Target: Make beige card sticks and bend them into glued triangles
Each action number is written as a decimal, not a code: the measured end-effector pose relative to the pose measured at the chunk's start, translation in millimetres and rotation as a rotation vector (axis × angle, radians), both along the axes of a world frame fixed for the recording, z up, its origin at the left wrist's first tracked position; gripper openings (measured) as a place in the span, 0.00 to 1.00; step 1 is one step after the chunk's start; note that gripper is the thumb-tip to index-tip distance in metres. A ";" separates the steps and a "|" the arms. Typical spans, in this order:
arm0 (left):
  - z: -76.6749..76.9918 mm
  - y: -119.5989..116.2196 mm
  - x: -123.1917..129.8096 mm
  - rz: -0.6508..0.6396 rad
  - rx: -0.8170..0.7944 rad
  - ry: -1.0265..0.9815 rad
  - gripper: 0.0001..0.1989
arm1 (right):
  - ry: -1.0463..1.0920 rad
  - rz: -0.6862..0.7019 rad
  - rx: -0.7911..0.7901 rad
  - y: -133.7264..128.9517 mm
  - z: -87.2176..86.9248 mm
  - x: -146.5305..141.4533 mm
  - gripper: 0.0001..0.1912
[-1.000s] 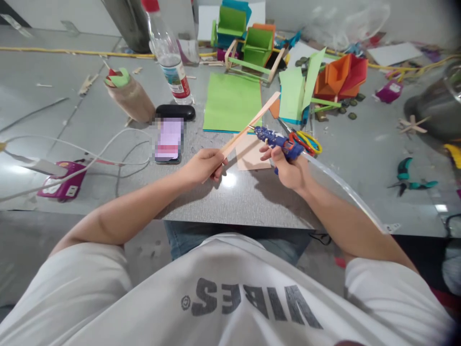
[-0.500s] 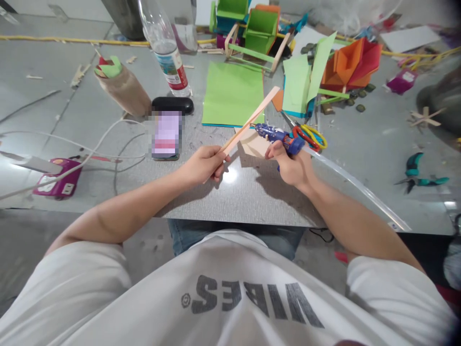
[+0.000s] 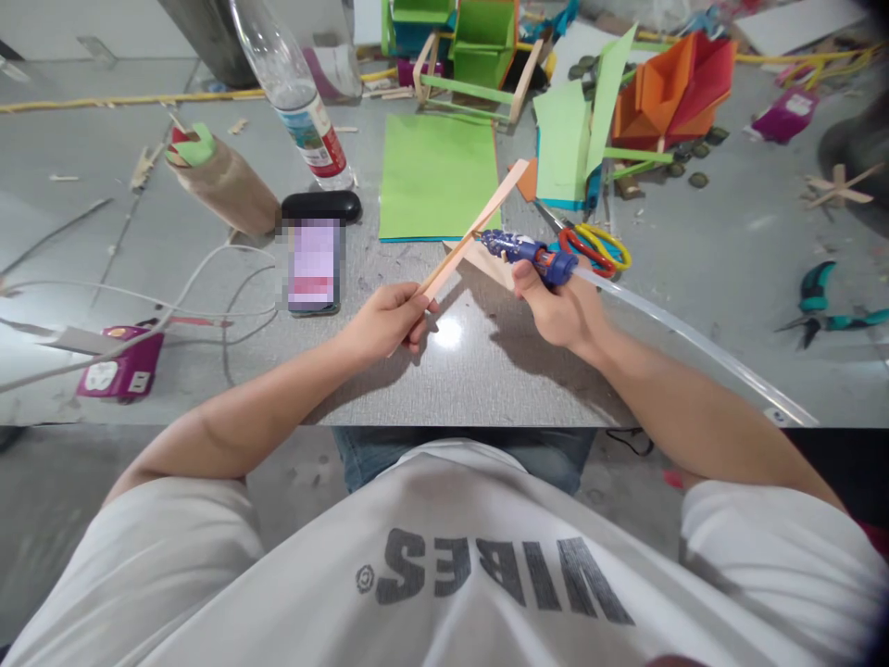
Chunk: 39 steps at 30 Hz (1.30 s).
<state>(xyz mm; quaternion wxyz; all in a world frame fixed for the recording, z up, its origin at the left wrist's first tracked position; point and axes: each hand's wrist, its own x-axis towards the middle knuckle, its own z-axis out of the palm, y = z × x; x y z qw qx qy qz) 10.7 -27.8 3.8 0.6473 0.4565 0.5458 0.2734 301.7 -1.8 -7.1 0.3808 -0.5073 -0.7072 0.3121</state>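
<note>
My left hand [image 3: 394, 320] pinches the lower end of a long pale paper strip [image 3: 501, 195], which slants up to the right with a thin wooden stick along its lower part. My right hand [image 3: 566, 301] is wrapped round a blue glue gun [image 3: 518, 248], whose tip touches or nearly touches the strip near its middle. A long clear glue stick [image 3: 701, 338] runs out of the gun's back to the right. Beneath the gun lies a pale beige sheet [image 3: 490, 267], partly hidden. Behind the strip is a stack of green paper [image 3: 437, 176].
Scissors [image 3: 590, 248] lie just behind the gun. A phone [image 3: 312, 264], a bottle [image 3: 312, 134] and a paper-wrapped roll [image 3: 226, 185] stand or lie to the left. Folded paper models [image 3: 673, 93] are at the back. Pliers [image 3: 812, 306] lie far right, a purple power block [image 3: 121, 361] far left.
The glue gun's tip has moved down along the strip, towards my left hand. The camera view has shifted slightly. Both hands keep their holds.
</note>
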 end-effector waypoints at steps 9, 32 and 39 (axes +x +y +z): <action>1.3 -1.0 1.3 -0.001 0.007 -0.009 0.13 | -0.114 -0.040 0.054 -1.7 2.6 -1.4 0.46; -1.8 0.3 -1.6 -0.001 0.022 -0.008 0.11 | -0.177 0.050 0.055 -14.8 -4.7 -2.0 0.40; -5.1 -0.3 -2.1 0.003 0.033 -0.012 0.10 | -0.215 0.039 0.035 -21.6 5.5 -11.4 0.43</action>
